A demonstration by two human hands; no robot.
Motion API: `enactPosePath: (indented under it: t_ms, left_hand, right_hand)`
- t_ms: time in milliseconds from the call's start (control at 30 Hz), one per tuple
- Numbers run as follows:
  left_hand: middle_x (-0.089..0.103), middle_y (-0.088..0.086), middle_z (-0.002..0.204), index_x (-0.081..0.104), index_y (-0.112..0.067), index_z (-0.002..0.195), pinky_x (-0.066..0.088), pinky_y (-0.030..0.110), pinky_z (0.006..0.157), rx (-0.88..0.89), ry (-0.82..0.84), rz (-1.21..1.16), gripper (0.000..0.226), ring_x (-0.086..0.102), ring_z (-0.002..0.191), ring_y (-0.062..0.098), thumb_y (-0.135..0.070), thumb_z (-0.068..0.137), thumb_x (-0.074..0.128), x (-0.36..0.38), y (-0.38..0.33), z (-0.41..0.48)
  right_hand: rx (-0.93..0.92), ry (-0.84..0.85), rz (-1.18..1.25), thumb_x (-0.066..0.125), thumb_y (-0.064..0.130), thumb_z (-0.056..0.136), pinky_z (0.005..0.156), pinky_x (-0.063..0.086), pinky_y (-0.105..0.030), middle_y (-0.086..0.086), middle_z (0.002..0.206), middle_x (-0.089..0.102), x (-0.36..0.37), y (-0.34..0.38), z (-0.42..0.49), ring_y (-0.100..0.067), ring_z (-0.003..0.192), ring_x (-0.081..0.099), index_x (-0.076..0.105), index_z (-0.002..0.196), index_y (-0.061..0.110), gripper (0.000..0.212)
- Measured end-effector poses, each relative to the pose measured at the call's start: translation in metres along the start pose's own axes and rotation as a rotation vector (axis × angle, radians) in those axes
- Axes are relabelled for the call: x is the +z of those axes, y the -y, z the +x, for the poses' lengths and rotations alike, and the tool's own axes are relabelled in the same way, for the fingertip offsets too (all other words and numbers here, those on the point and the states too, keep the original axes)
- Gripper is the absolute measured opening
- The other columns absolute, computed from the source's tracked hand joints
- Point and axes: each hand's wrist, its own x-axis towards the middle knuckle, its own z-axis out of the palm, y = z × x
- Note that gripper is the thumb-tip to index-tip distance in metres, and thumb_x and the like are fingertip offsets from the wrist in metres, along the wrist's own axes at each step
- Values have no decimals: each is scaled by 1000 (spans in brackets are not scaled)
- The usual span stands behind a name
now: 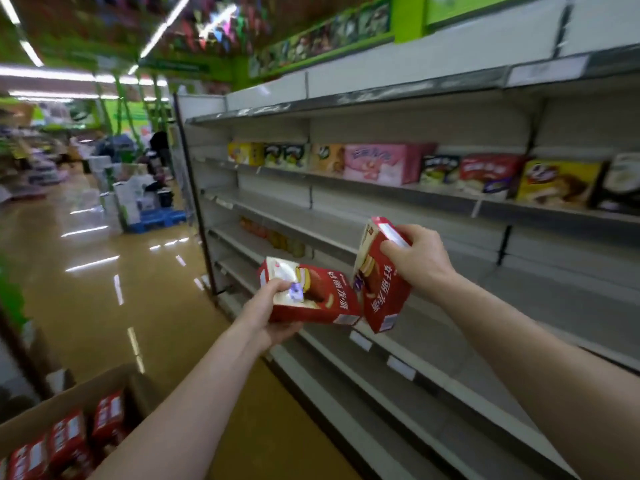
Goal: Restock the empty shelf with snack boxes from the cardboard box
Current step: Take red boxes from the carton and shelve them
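Blurry aisle (104, 265), cardboard box (69, 396) cropped btm-left, hands (266, 317) (420, 259) gripping snack boxes (329, 303) (384, 296)

One head-worn wide-angle camera looks forward and down from the aisle (104, 289) just beside the shelving unit (450, 341). The unit runs obliquely along the right, near; the cardboard box (97, 389) shows left of it, lower.

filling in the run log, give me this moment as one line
left hand: holds red snack box | right hand: holds second red snack box | shelf: bare | cardboard box: spare snack boxes inside
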Motion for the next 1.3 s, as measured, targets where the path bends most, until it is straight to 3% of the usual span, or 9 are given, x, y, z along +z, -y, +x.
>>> enactPosePath:
  t_ms: [167,300,367,500,733,867,967,1167,1300]
  left_hand:
    - [67,14,86,62,-8,98,50,36,81,-45,159,-215,19,62,80,25,-22,85,62,56,-1,14]
    - [65,15,91,60,-7,100,49,38,89,-78,294,-360,24,62,88,27,-27,85,61,99,0,24]
    - [65,15,96,60,-9,104,44,42,100,-84,375,-348,29,61,97,29,-30,85,61,118,3,31]
    - [67,15,99,64,-15,109,33,46,110,-141,600,-310,37,57,104,30,-40,84,56,156,12,40]
    - [72,14,95,66,-13,111,53,43,84,-154,785,-257,36,67,87,30,-38,90,52,225,23,22]
    - [71,13,94,64,-12,115,52,45,88,-197,838,-223,38,67,87,30,-37,88,54,264,29,3]
    - [71,13,94,64,-13,112,51,47,90,-210,870,-236,35,66,90,30,-37,88,56,293,34,-23]
    - [73,16,83,63,-11,106,51,45,86,-309,879,-362,33,65,89,33,-37,89,53,347,66,-103]
    - [73,21,89,63,-8,107,49,48,91,-383,920,-332,41,63,96,37,-43,87,51,375,83,-146]
  right_hand:
    - [176,-172,174,58,17,91,62,54,-29,-5,89,66,-63,-13,9,-16,71,65,58,126,9,36]
    - [292,-305,240,59,27,94,80,54,-36,-3,83,62,-91,-24,11,-21,79,66,56,128,8,39]
    - [332,-371,274,59,29,93,85,53,-37,-6,93,66,-100,-28,10,-22,85,65,56,129,8,41]
    - [402,-439,404,59,29,94,78,52,-36,-4,82,66,-115,-35,4,-18,75,64,56,124,9,36]
    - [404,-543,471,61,29,93,78,53,-38,-7,80,67,-148,-42,-15,-19,75,65,53,97,11,20]
    - [388,-666,548,68,25,88,71,52,-35,-10,96,67,-177,-51,-30,-19,81,64,51,122,6,43]
    - [334,-756,628,74,20,83,79,55,-38,-13,112,63,-201,-57,-45,-20,89,64,42,133,9,61]
    - [211,-785,673,76,7,77,84,55,-45,-10,107,68,-234,-69,-70,-24,92,68,51,119,13,49]
    - [251,-712,522,70,1,80,64,54,-34,-6,92,70,-261,-80,-91,-19,79,67,56,94,20,27]
